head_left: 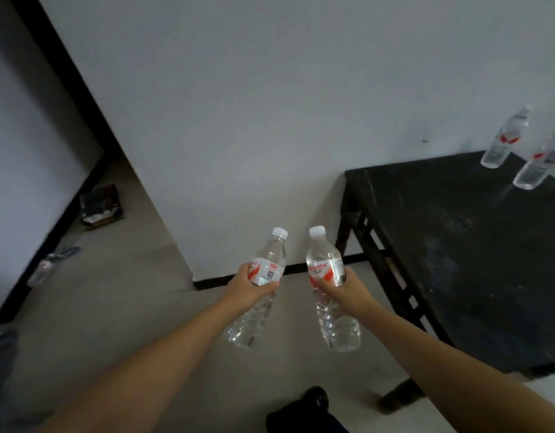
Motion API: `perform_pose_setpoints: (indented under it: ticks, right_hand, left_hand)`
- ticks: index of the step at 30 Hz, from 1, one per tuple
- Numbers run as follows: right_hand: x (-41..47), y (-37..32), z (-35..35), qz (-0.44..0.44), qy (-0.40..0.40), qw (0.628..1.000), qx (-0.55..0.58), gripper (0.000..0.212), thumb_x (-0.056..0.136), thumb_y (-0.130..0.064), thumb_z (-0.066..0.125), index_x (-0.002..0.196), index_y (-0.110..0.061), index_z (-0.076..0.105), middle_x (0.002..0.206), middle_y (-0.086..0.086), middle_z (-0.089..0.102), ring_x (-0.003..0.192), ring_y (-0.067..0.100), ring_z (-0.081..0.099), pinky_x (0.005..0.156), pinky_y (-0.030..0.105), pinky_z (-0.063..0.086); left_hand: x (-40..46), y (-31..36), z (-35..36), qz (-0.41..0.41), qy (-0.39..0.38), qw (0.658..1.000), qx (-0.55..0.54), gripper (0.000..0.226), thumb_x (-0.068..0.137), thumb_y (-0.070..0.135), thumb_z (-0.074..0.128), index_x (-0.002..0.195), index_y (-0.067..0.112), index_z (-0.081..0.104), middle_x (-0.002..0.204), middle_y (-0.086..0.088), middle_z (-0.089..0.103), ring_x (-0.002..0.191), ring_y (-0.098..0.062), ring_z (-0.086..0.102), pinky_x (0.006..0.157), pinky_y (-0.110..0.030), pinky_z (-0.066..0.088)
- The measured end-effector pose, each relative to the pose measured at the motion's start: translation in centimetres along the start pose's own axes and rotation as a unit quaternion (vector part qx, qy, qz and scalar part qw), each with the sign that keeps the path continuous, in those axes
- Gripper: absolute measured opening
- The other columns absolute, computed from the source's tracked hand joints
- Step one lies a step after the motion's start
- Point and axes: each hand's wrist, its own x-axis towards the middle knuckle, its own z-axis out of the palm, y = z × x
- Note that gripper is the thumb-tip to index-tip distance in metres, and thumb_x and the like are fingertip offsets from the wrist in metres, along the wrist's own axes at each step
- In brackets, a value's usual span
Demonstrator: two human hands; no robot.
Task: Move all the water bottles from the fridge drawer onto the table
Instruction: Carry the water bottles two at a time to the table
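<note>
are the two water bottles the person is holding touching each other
Apart. The head view shows the left hand's bottle and the right hand's bottle separated by a strip of wall and floor all the way from caps to bases.

A cardboard box (101,206) sits on the floor (119,307) by the wall (270,104).

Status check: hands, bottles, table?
Left hand grips one water bottle; right hand grips another. Both over floor, short of black table. Two bottles standing at table's far end. Path unobstructed.
</note>
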Motion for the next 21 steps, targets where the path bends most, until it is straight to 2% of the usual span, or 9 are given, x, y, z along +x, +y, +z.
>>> perform_pose_setpoints:
  ticks: [3,5,7,11,14,16,19,21]
  right_hand:
    - [4.5,-1.1,-4.1,0.011,0.025,0.999,0.022,0.082,0.052,-0.067,0.078,0.11,-0.012,0.057,0.095,0.007,0.07,0.081,0.02,0.072,0.064,0.039,0.061]
    - [6.7,-2.1,-6.8,0.021,0.047,0.998,0.021,0.082,0.053,-0.068,0.078,0.111,-0.014,0.055,0.097,0.006,0.069,0.083,0.02,0.071,0.067,0.041,0.061]
    - [8.6,-2.7,-10.1,0.031,0.079,0.996,0.019,0.077,0.057,-0.065,0.076,0.111,-0.017,0.051,0.099,0.003,0.068,0.086,0.018,0.069,0.068,0.035,0.059]
    - [10.3,-2.6,-15.8,0.049,0.137,0.988,0.049,0.093,0.049,-0.078,0.071,0.117,-0.018,0.052,0.099,0.0,0.069,0.085,0.015,0.071,0.075,0.037,0.06]
    - [10.1,-1.8,-19.4,0.084,0.184,0.976,0.078,0.069,0.073,-0.055,0.072,0.124,-0.019,0.042,0.11,0.0,0.063,0.095,0.017,0.066,0.079,0.034,0.057]
    - [9.9,-0.4,-21.7,0.117,0.208,0.967,0.087,0.07,0.077,-0.05,0.07,0.13,-0.019,0.038,0.119,0.002,0.059,0.102,0.019,0.063,0.083,0.035,0.055]
    - [10.0,1.0,-25.2,0.137,0.255,0.951,0.109,0.075,0.075,-0.052,0.072,0.131,-0.017,0.037,0.121,0.004,0.059,0.102,0.019,0.062,0.083,0.034,0.055]
    - [10.4,1.9,-27.3,0.152,0.287,0.938,0.12,0.075,0.075,-0.052,0.072,0.13,-0.016,0.037,0.12,0.004,0.059,0.101,0.018,0.063,0.081,0.032,0.055]
  left_hand:
    - [6.5,4.2,1.9,0.019,-0.037,0.999,0.017,0.07,0.072,0.036,0.079,0.13,0.019,0.043,0.118,0.004,0.06,0.097,-0.015,0.062,0.082,-0.027,0.048]
    - [9.8,7.0,3.1,0.032,-0.059,0.997,0.03,0.07,0.071,0.038,0.078,0.129,0.02,0.044,0.118,0.001,0.062,0.098,-0.017,0.062,0.083,-0.029,0.049]
    - [13.0,10.2,5.1,0.05,-0.076,0.995,0.039,0.068,0.072,0.038,0.078,0.128,0.02,0.044,0.118,0.001,0.061,0.1,-0.019,0.062,0.085,-0.031,0.049]
    - [17.8,15.1,10.0,0.065,-0.117,0.99,0.04,0.064,0.073,0.041,0.076,0.125,0.02,0.046,0.118,0.0,0.061,0.102,-0.021,0.061,0.086,-0.034,0.05]
    - [20.2,18.2,14.7,0.078,-0.171,0.981,0.044,0.058,0.077,0.037,0.074,0.124,0.018,0.046,0.114,0.0,0.059,0.097,-0.017,0.058,0.074,-0.026,0.047]
    - [21.4,19.8,18.0,0.081,-0.22,0.971,0.052,0.055,0.079,0.033,0.073,0.124,0.017,0.045,0.113,-0.001,0.058,0.094,-0.014,0.056,0.068,-0.021,0.046]
    - [23.7,22.1,22.8,0.09,-0.272,0.955,0.075,0.058,0.075,0.037,0.075,0.122,0.021,0.046,0.114,-0.001,0.06,0.097,-0.016,0.059,0.085,-0.033,0.052]
    - [25.1,23.9,25.7,0.103,-0.308,0.942,0.091,0.058,0.075,0.036,0.076,0.122,0.021,0.045,0.11,0.001,0.06,0.096,-0.015,0.06,0.084,-0.031,0.049]
